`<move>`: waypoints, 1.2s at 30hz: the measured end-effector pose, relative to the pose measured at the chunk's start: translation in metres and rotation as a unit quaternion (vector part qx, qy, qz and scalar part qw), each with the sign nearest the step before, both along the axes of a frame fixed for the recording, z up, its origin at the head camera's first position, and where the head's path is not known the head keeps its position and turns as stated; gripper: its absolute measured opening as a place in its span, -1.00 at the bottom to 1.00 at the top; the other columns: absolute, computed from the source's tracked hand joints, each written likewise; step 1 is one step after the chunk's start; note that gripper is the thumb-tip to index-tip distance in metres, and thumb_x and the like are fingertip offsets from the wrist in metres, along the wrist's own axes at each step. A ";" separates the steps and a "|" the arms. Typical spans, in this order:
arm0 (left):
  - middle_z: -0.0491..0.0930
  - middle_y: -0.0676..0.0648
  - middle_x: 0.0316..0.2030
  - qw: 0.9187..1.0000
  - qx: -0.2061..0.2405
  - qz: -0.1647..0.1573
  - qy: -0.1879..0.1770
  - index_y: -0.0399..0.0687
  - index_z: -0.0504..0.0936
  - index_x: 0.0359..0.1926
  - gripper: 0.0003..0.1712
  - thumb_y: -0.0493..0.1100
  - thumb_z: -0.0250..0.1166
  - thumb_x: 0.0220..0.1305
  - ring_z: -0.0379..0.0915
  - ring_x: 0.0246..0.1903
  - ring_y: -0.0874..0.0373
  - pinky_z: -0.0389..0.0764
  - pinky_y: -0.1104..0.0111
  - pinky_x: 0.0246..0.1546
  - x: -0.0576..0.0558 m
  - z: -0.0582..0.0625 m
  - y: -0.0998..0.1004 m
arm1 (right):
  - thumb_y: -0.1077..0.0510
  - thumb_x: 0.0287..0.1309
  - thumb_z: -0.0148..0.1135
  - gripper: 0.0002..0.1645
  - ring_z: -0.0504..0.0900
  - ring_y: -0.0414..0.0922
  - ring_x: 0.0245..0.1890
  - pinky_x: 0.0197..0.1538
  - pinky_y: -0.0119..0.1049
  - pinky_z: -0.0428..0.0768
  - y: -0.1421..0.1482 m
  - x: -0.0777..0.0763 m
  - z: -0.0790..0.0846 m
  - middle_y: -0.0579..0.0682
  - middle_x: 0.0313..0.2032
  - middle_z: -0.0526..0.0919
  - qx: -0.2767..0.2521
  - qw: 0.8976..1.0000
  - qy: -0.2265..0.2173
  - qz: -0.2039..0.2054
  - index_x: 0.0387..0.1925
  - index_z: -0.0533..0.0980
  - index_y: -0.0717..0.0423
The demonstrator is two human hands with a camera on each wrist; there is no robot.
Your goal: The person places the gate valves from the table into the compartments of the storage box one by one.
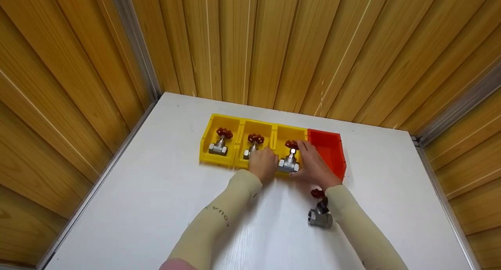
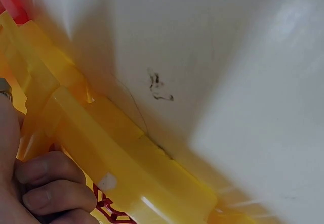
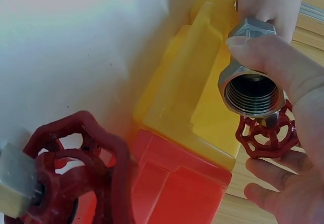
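Observation:
My right hand [image 1: 313, 164] holds a steel gate valve [image 1: 289, 165] with a red handwheel [image 1: 291, 144] at the third yellow bin [image 1: 291, 130]. In the right wrist view the thumb lies on the valve's hexagonal body, the threaded opening faces the camera, and the fingers are behind the handwheel. My left hand [image 1: 264, 164], with curled fingers [image 2: 53, 168], grips the yellow bin wall [image 2: 40, 128] between the second and third bins. A similar valve [image 1: 250, 152] in the second bin is partly hidden by this hand. Another valve [image 1: 218, 148] sits in the first bin.
A red bin [image 1: 327, 137] adjoins the yellow row on the right. On the white table [image 1: 156, 199], a bulkier valve [image 1: 320, 219] with a dark neck and red handwheel stands beside my right forearm. Wood-panelled walls [image 1: 258, 47] rise behind and at both sides.

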State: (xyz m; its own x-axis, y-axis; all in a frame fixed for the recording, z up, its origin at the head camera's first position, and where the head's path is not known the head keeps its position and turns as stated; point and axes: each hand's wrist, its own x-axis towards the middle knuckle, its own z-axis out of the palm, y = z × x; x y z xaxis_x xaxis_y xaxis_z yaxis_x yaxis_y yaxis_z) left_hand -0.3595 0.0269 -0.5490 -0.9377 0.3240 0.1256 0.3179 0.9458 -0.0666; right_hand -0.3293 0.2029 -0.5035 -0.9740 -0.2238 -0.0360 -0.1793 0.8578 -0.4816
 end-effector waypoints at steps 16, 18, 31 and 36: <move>0.48 0.04 -0.58 1.000 0.011 -0.002 -0.007 -0.04 0.55 -0.40 -0.48 0.20 -0.09 0.46 0.34 -0.67 0.21 0.38 0.32 -0.65 0.000 0.004 -0.001 | 0.05 -0.22 0.61 0.33 0.17 0.05 0.37 0.33 0.07 0.34 0.003 -0.007 0.000 0.02 0.41 0.09 -0.001 1.000 -0.005 0.004 0.49 -0.04 -0.01; 0.48 0.05 -0.57 1.000 0.009 -0.003 -0.010 -0.02 0.55 -0.40 -0.48 0.21 -0.10 0.46 0.34 -0.67 0.21 0.36 0.32 -0.66 0.000 0.003 -0.001 | 0.05 -0.23 0.61 0.35 0.17 0.04 0.38 0.33 0.06 0.34 0.003 -0.008 0.000 0.00 0.42 0.09 -0.002 1.000 -0.008 0.003 0.49 -0.05 -0.03; 0.28 0.09 -0.70 1.000 0.001 0.008 0.011 0.03 0.42 -0.57 -0.46 0.23 -0.07 0.44 0.16 -0.75 0.25 0.14 0.35 -0.74 -0.001 0.000 0.001 | 0.05 -0.20 0.60 0.30 0.20 0.08 0.36 0.35 0.07 0.30 0.003 -0.018 -0.004 0.10 0.40 0.12 0.027 1.000 -0.010 0.001 0.47 -0.03 0.04; 0.31 0.09 -0.68 1.000 -0.002 0.011 0.002 0.02 0.46 -0.52 -0.47 0.24 -0.10 0.45 0.16 -0.74 0.25 0.14 0.36 -0.74 -0.002 0.000 0.001 | 0.06 -0.21 0.60 0.33 0.17 0.08 0.39 0.35 0.08 0.29 0.005 -0.020 -0.004 0.08 0.43 0.07 0.019 0.999 -0.026 -0.008 0.49 -0.05 0.01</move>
